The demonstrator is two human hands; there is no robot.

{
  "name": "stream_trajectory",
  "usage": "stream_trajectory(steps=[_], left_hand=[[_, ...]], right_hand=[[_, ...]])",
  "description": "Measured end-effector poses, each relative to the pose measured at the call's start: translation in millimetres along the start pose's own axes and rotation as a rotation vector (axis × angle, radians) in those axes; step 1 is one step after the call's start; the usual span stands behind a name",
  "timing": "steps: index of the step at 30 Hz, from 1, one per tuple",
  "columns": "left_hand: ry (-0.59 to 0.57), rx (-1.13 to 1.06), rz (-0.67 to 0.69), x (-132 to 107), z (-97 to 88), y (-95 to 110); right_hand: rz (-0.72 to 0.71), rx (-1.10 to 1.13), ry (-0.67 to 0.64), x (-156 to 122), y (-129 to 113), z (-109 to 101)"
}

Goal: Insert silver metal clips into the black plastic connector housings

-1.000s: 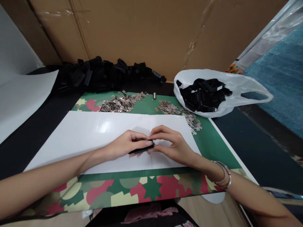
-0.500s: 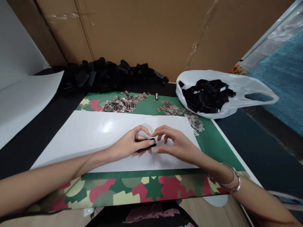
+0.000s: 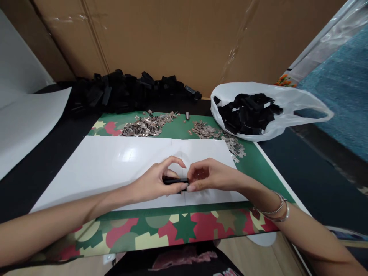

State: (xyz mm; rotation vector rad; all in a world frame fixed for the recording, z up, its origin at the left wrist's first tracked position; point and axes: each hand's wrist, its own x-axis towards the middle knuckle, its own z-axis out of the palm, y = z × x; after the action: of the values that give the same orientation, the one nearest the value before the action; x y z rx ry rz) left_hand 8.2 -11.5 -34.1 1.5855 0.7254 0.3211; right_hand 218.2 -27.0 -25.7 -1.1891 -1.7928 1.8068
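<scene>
My left hand (image 3: 158,180) grips a small, long black plastic part (image 3: 176,180) between the thumb and the fingers below it. Its index finger is raised and curved, clear of the part. At the part's right end my right hand (image 3: 205,174) closes in a pinch, thumb and index finger touching that end. Whether a smaller piece sits between those fingertips is hidden. Both hands are just over a white sheet (image 3: 106,165). Beyond the sheet lie loose piles of small shiny metal pieces, one left pile (image 3: 149,125) and one right pile (image 3: 204,130).
A white plastic bag (image 3: 299,103) holding black parts (image 3: 250,111) stands at the back right. More black parts (image 3: 123,90) are heaped along the cardboard wall (image 3: 161,38). A small metal cup-like piece (image 3: 187,115) stands between the piles. Patterned paper (image 3: 155,234) covers the front edge.
My right hand has come in from just beside the black part and pinched its right end. The black part has tilted more level. The camera view has shifted slightly.
</scene>
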Motion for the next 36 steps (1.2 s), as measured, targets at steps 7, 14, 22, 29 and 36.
stream_trajectory(steps=[7,14,22,29,36], left_hand=[[0.078,0.170,0.049,-1,3.1,-2],[0.137,0.269,0.105,-3,7.5,-8],[0.178,0.354,0.124,-1,7.3,-11],[0.202,0.366,0.130,-2,9.2,-7],[0.191,0.087,0.027,1,2.6,-1]], right_hand=[[0.041,0.003,0.119,-3,-2,3],[0.074,-0.137,0.294,-7,-9,13],[0.035,-0.224,0.368,-8,-9,20],[0.034,-0.222,0.389,-7,-8,19],[-0.030,-0.220,0.391,-5,-9,7]])
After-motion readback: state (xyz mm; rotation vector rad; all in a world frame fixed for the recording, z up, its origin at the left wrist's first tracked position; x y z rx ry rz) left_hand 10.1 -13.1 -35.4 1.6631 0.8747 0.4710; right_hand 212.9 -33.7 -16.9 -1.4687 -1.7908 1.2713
